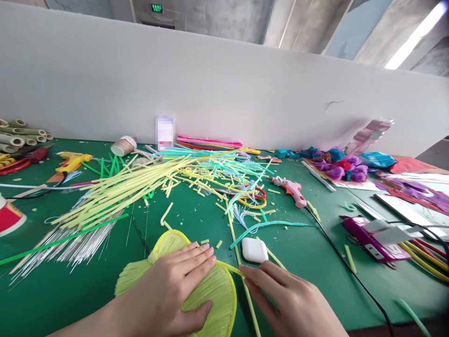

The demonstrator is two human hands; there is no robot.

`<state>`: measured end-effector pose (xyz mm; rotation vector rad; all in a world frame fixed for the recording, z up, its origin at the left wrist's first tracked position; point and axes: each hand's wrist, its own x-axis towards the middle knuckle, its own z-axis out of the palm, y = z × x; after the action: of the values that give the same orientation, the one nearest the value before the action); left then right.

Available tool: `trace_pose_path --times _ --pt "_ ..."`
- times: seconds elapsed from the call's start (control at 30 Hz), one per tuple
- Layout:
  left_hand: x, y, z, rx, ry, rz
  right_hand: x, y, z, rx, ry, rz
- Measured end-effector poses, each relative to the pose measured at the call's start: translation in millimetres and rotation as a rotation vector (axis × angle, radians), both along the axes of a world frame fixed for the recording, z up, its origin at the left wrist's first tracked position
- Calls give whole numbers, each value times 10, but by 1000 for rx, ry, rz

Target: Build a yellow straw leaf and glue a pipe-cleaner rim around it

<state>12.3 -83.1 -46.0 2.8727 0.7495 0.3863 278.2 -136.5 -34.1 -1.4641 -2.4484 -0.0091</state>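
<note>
Even, fairly bright light covered the green tabletop, with only faint, soft shadows. At the far right a strip light glared pure white, and the corner beyond it fell dark. The far exit sign glowed green. Nearer, the left hand, right hand and yellow-green piece looked reasonably sharp. Mosaic blur hid an upright rectangular object; wide-angle distortion stretched the left-edge cup.
</note>
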Motion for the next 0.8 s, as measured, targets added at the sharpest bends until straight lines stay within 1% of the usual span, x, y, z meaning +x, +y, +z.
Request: trace_pose_path --times 0.13,0.3,0.5,0.63,0.8 --pt "2 0 -5 0 9 6 6 -11 -28 -56 22 32" --pt "4 8 -22 -11 -6 5 -42 -16 -93 -55 59 38" --pt "2 1 -22 -40 -72 14 -106 -70 -147 -46 141 42" --pt "5 -4 -14 -30 -71 16 -127 -77 -139 -62 146 29" --pt "10 3 -10 -49 -101 16 -159 -49 -101 -7 203 32"
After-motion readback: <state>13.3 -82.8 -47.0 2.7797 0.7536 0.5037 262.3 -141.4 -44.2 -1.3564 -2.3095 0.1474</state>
